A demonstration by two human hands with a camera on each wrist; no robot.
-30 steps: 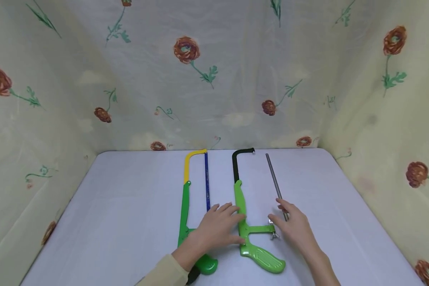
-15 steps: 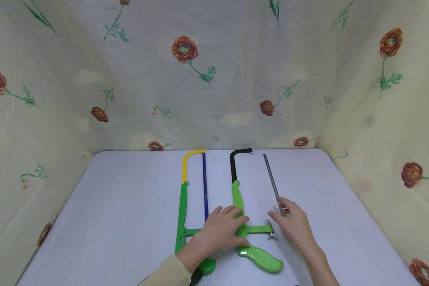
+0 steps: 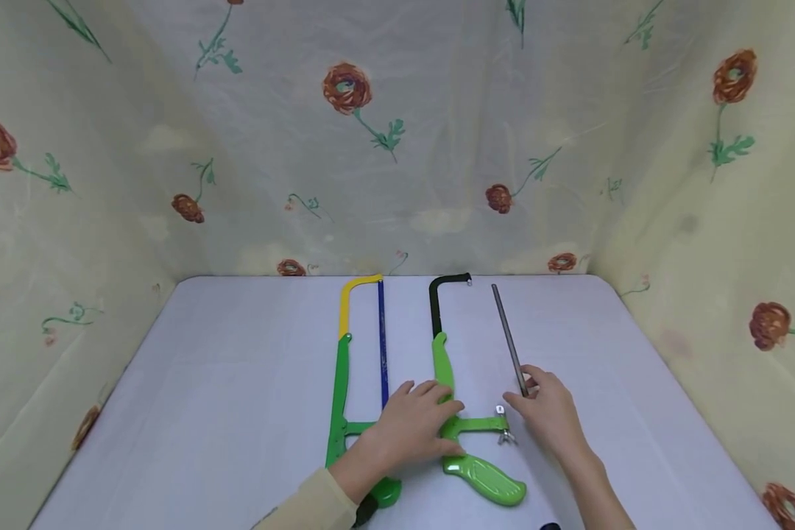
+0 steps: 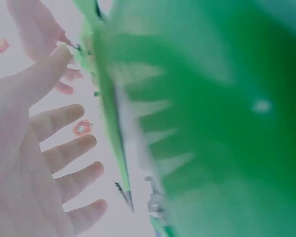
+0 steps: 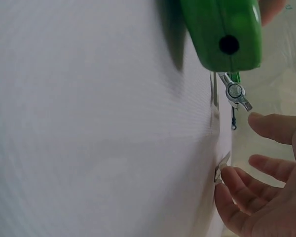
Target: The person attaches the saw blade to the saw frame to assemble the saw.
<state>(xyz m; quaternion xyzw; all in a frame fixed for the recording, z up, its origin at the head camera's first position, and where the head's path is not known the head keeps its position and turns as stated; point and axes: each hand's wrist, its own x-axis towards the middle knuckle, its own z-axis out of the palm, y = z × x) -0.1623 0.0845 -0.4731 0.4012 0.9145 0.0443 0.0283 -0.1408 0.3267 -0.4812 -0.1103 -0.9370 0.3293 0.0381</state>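
A light green hacksaw frame (image 3: 442, 361) with a black front end lies on the table, its handle (image 3: 486, 480) toward me and a wing nut (image 3: 506, 437) on its cross arm. My left hand (image 3: 407, 427) is spread over this frame's middle; in the left wrist view its fingers (image 4: 71, 148) are straight and grip nothing. A loose grey hacksaw blade (image 3: 507, 331) lies to the right. My right hand (image 3: 550, 412) is at the blade's near end; in the right wrist view bent fingertips (image 5: 229, 185) touch the blade end (image 5: 222, 165), while the thumb (image 5: 271, 127) stays apart.
Left of these lies a second hacksaw, with a darker green frame (image 3: 338, 390), yellow front end (image 3: 346, 305) and blue blade (image 3: 383, 338); my left forearm partly covers it. A white table (image 3: 225, 397) bears everything. Flower-patterned cloth (image 3: 411, 199) hangs behind and at both sides.
My right hand's fingers have drawn in closer to the near end of the grey blade. The left hand has shifted slightly right over the light green frame. Both hacksaws keep their places.
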